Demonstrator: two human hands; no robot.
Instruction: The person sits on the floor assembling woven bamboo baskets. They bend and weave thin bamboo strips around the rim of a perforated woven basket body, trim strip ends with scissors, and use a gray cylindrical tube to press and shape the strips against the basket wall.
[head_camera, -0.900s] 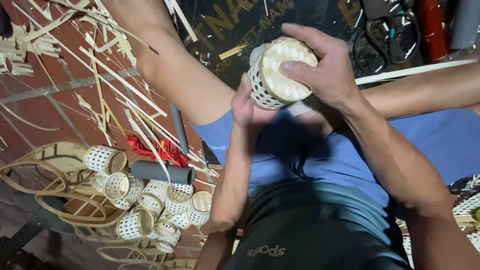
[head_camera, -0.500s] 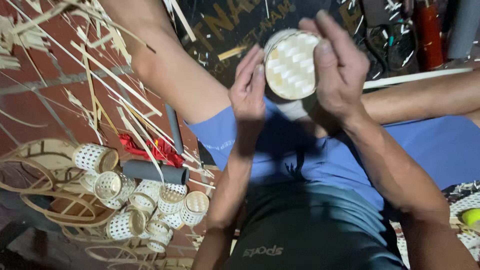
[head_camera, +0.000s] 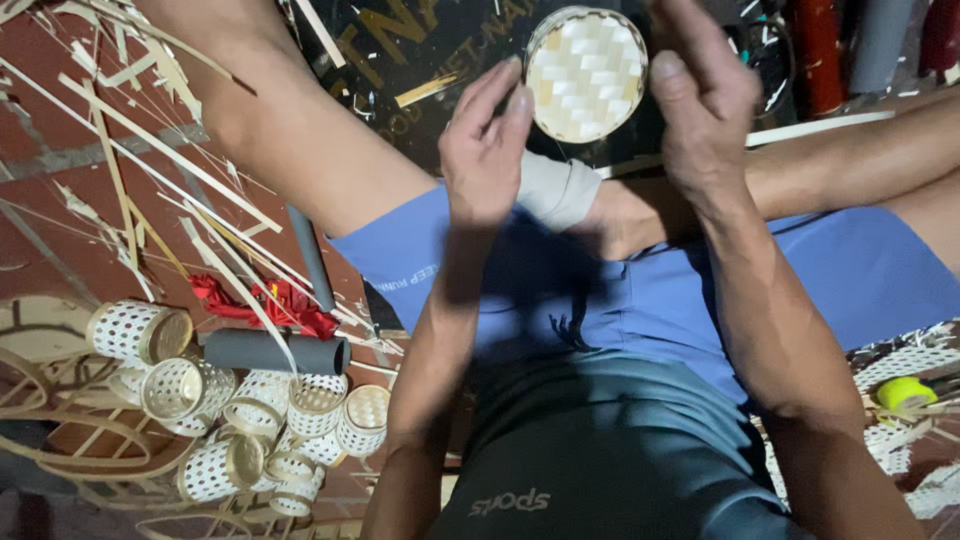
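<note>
Item: small round woven basket (head_camera: 586, 72), pale checkered base facing me, raised above my crossed legs.

Hands: my left hand (head_camera: 487, 150) is flat and open, fingertips touching the basket's left rim. My right hand (head_camera: 703, 95) is also open, fingers extended along the right rim, so the basket is pressed between both hands rather than gripped.

Below and left of the basket: blue shorts (head_camera: 620, 300), then a heap of finished small baskets (head_camera: 250, 420) on the brick floor (head_camera: 60, 130). Left of the basket: loose bamboo strips (head_camera: 150, 150). Beside the heap: a dark tube (head_camera: 275, 352) and a red cloth (head_camera: 255, 303).

Risk, as I judge it: with only open fingers squeezing the sides, the basket could slip and drop onto my lap, or the thin rim could flex out of round under uneven pressure.
</note>
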